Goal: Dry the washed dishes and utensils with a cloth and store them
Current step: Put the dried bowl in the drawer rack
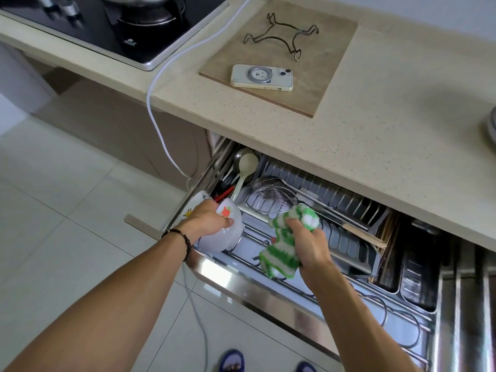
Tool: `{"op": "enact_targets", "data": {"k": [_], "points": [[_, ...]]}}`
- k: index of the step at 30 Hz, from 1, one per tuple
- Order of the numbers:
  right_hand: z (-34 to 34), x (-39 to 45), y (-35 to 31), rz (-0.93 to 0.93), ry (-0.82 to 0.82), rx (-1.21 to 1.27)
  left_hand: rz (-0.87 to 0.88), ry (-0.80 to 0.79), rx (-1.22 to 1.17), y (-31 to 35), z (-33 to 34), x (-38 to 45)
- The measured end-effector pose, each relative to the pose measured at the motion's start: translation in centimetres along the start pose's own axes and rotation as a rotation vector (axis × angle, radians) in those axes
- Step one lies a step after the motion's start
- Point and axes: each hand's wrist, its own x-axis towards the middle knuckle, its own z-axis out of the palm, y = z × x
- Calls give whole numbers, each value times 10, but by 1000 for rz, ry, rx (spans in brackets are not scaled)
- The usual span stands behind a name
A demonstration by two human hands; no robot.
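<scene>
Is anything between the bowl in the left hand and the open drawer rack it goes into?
Nothing visible: the left hand holds the bowl directly over the drawer rack; the mesh strainer sits further back.

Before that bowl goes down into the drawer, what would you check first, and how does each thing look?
1. Grip on the bowl: the left hand holds it by the rim, thumb over the edge. Ok.
2. Cloth kept clear of the bowl: bunched in the right hand, apart from it. Ok.
3. Bowl dry: cannot tell.
4. Drawer pulled out far enough: open, racks showing. Ok.
5. Free spot under the bowl: hidden by bowl and hand. Cannot tell.
6. Wire strainer out of the way: lies behind the bowl, apart from it. Ok.
</scene>
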Motion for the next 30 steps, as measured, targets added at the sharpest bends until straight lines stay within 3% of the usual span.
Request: {"op": "enact_targets", "data": {"k": [11, 16, 19, 22, 26, 28, 30], "points": [[4, 8, 5, -32, -12, -33, -67, 43, 205, -5, 22, 16], [9, 12, 6, -49, -22, -31, -27, 56, 428, -3, 26, 21], [9, 8, 2, -62, -41, 17, 68, 150, 567, -1, 23, 8], [4, -6, -10, -87, -79, 40, 304, 168, 321, 14, 21, -7], [-13, -31, -32, -169, -114, 20, 457, -177, -252, 73, 12, -59], [-28, -45, -46, -181, -110, 49, 515, -257, -240, 100, 15, -83], [-43, -59, -58, -186, -99, 50, 597, -208, -162, 120, 19, -95]]}}
